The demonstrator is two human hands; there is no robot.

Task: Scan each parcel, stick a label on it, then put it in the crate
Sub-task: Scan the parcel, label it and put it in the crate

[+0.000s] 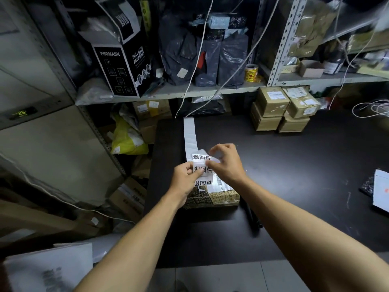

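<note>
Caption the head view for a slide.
Both hands, left and right, peel a label from the strip above a parcel on the black table.

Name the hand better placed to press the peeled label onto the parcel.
Right. The right hand already pinches the lifted label directly above the parcel, while the left hand is occupied holding the label strip.

Two hands, left [185,178] and right [226,163]; one label strip [190,133] showing three printed labels [201,157]; one parcel [212,199] beneath; four stacked cartons [271,102]; one tape roll [251,72].
</note>
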